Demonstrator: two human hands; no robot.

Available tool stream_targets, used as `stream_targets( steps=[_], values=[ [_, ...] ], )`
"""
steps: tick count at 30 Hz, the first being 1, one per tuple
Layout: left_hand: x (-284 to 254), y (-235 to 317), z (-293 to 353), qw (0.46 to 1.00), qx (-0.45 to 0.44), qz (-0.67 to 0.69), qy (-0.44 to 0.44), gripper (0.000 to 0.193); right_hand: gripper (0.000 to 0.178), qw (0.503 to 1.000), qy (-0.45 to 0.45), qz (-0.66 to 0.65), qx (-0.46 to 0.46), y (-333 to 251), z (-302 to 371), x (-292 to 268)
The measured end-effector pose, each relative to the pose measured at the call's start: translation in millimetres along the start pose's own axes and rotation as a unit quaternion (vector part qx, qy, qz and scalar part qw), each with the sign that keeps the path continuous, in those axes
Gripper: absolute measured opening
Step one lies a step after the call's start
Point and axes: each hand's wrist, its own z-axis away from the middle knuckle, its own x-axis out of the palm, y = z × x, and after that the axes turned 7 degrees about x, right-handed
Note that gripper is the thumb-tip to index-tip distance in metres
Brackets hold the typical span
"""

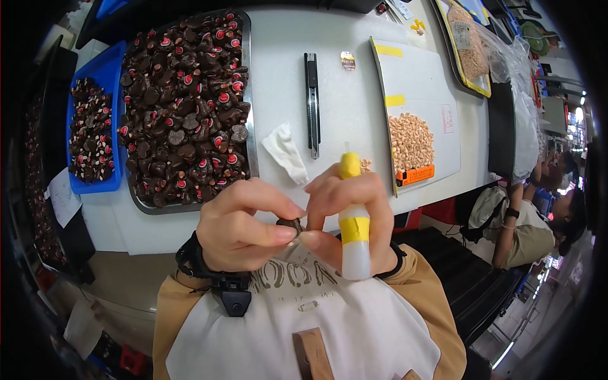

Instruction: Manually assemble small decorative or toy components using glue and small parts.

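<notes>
Between its thumb and forefinger, my left hand (248, 223) pinches a small dark brown piece (290, 224) in front of my chest. My right hand (347, 214) is wrapped round a whitish squeeze bottle (356, 256) with yellow bands, its thin tip pointing away from me. The right thumb and forefinger come up to the brown piece's right side; whether they pinch something tiny there I cannot tell. On the left, a metal tray (254, 149) is heaped with similar dark brown pieces, many with red round spots. A sheet of card (415, 82) at right bears many small beige pieces (411, 144).
A crumpled white cloth (286, 153) and a black box cutter (312, 104) lie mid-table. A blue tray (118, 126) of brown pieces stands far left. An orange block (415, 175) sits by the beige pieces. Another person (532, 221) is at the right.
</notes>
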Motion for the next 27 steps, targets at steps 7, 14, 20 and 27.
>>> stream_targets(
  steps=[7, 14, 20, 27],
  values=[
    [1.1, 4.7, -3.3, 0.992, -0.093, 0.076, 0.04, 0.029, 0.042, 0.994, 0.016, 0.063, -0.087, -6.4, -8.3, -2.1],
    [1.2, 5.4, -3.6, 0.994, -0.093, 0.046, 0.043, 0.031, 0.041, 0.99, 0.047, 0.095, -0.09, -2.7, -6.9, 3.0],
    [-2.5, 5.8, -6.7, 0.993, -0.105, 0.057, 0.017, 0.033, 0.026, 0.965, 0.043, 0.241, -0.096, -12.9, -0.5, 2.3],
    [-4.0, 6.7, -5.3, 0.988, -0.135, 0.07, 0.006, 0.033, 0.021, 0.945, 0.025, 0.311, -0.096, -12.5, 5.0, -2.7]
  ],
)
